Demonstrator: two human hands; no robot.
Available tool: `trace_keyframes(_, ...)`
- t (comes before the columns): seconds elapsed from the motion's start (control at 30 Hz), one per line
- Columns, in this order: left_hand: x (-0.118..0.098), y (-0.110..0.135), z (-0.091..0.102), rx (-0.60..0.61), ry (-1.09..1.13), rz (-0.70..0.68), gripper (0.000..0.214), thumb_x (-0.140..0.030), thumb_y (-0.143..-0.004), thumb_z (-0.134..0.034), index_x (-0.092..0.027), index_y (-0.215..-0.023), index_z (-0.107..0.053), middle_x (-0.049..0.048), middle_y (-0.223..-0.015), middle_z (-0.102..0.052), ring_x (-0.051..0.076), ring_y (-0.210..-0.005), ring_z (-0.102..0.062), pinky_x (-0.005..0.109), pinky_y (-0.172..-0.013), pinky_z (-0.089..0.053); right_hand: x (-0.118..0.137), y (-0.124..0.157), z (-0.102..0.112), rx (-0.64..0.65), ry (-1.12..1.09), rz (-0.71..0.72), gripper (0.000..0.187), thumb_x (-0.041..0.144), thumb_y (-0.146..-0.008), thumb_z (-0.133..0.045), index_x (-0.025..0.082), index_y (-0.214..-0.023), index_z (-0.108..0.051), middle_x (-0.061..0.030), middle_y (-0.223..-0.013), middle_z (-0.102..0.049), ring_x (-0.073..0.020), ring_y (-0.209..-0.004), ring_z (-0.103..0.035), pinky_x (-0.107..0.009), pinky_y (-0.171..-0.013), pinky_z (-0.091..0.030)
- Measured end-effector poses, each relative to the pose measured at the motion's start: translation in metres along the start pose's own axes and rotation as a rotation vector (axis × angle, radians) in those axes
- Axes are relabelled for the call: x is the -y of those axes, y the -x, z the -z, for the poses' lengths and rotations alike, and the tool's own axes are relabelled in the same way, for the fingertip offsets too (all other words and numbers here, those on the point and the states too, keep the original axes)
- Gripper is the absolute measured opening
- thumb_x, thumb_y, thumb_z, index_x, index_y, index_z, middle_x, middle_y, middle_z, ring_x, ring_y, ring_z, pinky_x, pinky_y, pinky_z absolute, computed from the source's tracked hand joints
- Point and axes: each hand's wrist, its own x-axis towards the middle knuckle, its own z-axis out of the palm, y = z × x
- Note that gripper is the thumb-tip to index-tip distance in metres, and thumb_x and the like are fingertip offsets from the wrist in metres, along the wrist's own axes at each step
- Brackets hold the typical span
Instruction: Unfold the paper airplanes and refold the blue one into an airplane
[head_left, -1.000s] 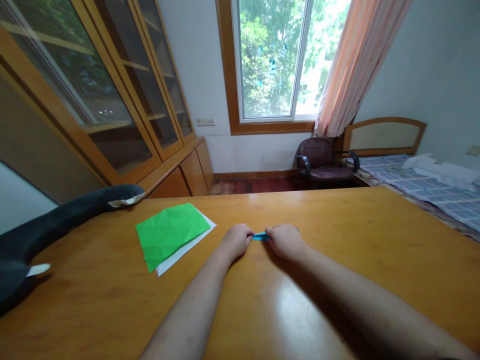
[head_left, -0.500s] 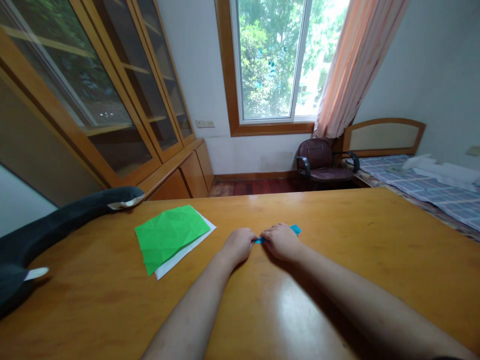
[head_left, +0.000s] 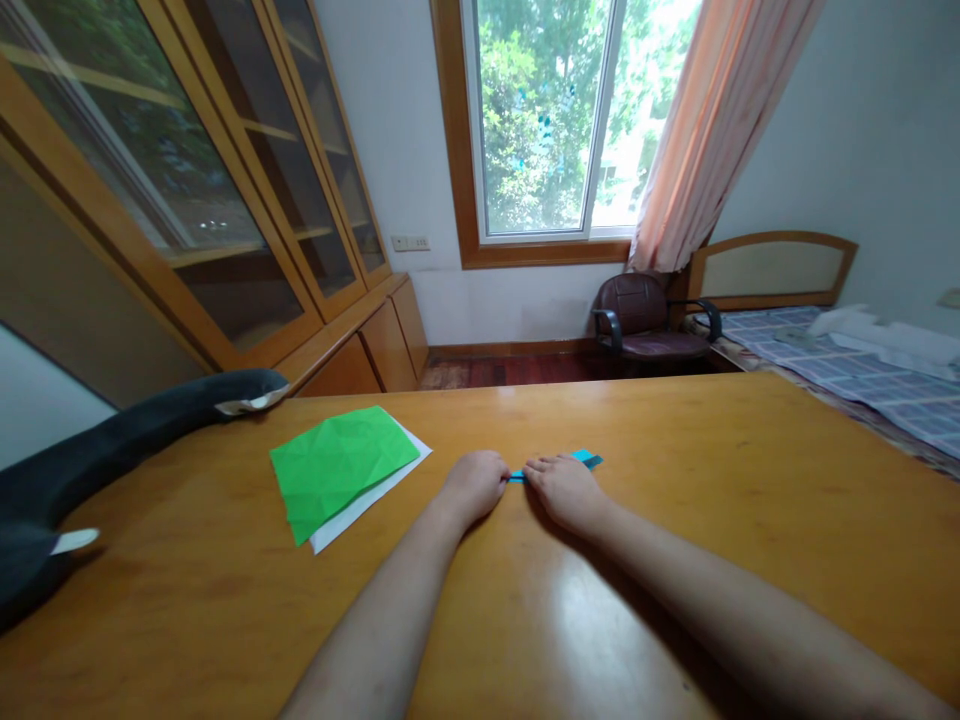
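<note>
A small folded piece of blue paper (head_left: 583,459) lies on the wooden table (head_left: 712,480), mostly covered by my hands. My left hand (head_left: 474,483) pinches its left end with curled fingers. My right hand (head_left: 564,487) presses down on the paper just to the right, with a blue corner sticking out beyond its fingers. Both hands touch each other over the paper near the table's middle.
A creased green sheet (head_left: 341,467) lies on a white sheet (head_left: 367,502) to the left of my hands. A black plush toy (head_left: 112,450) rests along the left edge. Beyond the table stand a chair (head_left: 645,325), a bed (head_left: 862,375) and glass-fronted cabinets (head_left: 225,200).
My right hand has slid slightly back and left along the blue paper, so a blue end now shows beyond its fingers. My left hand has stayed in place.
</note>
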Motion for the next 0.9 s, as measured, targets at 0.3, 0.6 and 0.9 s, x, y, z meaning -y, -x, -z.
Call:
trace_keyframes(0.3, 0.000, -0.001, -0.003, 0.016, -0.053, -0.012, 0.028, -0.018, -0.083, -0.048, -0.019, -0.087, -0.076, 0.0104, -0.086, -0.070, 0.023, -0.082, -0.065, 0.032, -0.075, -0.049, 0.004, 0.004, -0.001, -0.017, -0.059, 0.006, 0.035, 0.009, -0.087, -0.042, 0.007, -0.113, -0.064, -0.0182, -0.114, -0.067, -0.0251, -0.106, -0.062, -0.035, -0.094, -0.046)
trace_keyframes(0.6, -0.001, 0.000, -0.002, 0.020, -0.029, -0.043, 0.028, -0.018, -0.084, -0.047, -0.017, -0.087, -0.076, 0.0114, -0.084, -0.069, 0.025, -0.082, -0.064, 0.033, -0.074, -0.047, -0.015, 0.015, -0.020, -0.149, -0.219, 0.073, 0.047, 0.010, -0.088, -0.040, 0.012, -0.132, -0.058, -0.0166, -0.136, -0.056, -0.0246, -0.124, -0.055, -0.043, -0.107, -0.041)
trace_keyframes(0.9, -0.001, 0.001, -0.002, 0.035, -0.044, -0.028, 0.029, -0.021, -0.086, -0.047, -0.016, -0.087, -0.075, 0.0105, -0.084, -0.068, 0.024, -0.080, -0.063, 0.031, -0.071, -0.045, -0.031, 0.009, -0.010, -0.096, -0.271, 0.155, 0.038, 0.017, -0.094, -0.043, 0.023, -0.126, -0.063, -0.0070, -0.131, -0.062, -0.0194, -0.121, -0.057, -0.034, -0.104, -0.043)
